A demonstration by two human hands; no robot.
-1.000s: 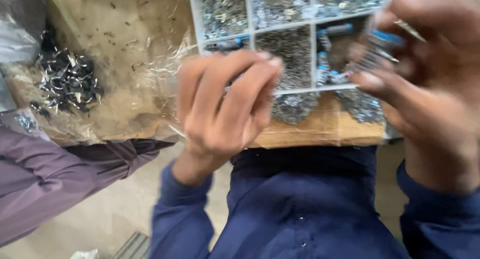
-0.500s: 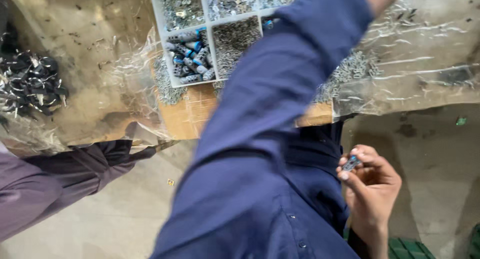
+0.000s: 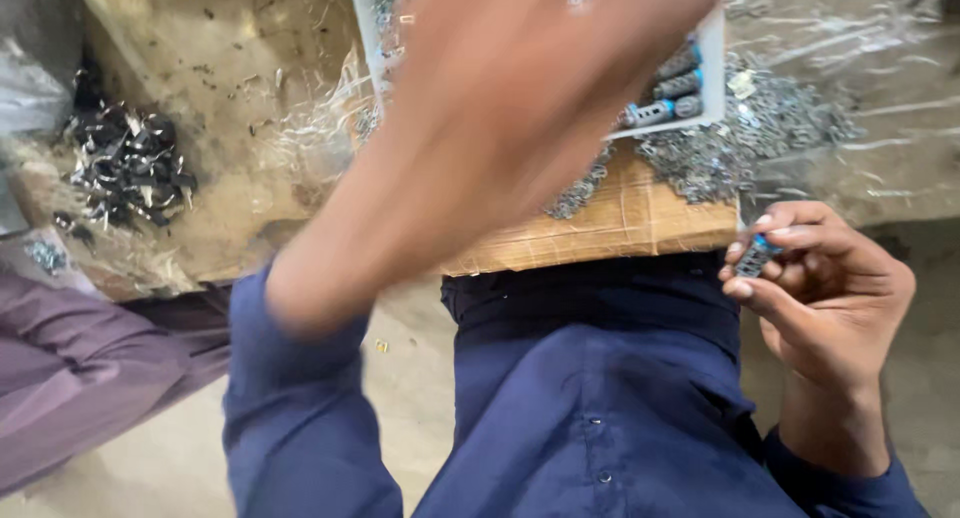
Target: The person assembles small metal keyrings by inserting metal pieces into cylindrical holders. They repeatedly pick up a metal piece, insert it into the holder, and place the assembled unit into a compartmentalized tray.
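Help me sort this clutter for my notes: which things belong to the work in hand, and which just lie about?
In hand:
right hand, its grip on a small grey-and-blue metal part
blurred left hand
white compartment tray

Lying about:
black clip pile
loose silver washers
clear plastic sheet

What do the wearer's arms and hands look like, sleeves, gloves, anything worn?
Both hands bare, no gloves, rings or watch visible. Left hand is motion-blurred; right hand is sharp. Long dark navy sleeves reach both wrists, matching a buttoned navy shirt.

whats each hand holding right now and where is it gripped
The right hand pinches a small grey-and-blue part between thumb and fingertips, mid-length. The left hand is too blurred to tell whether it holds anything.
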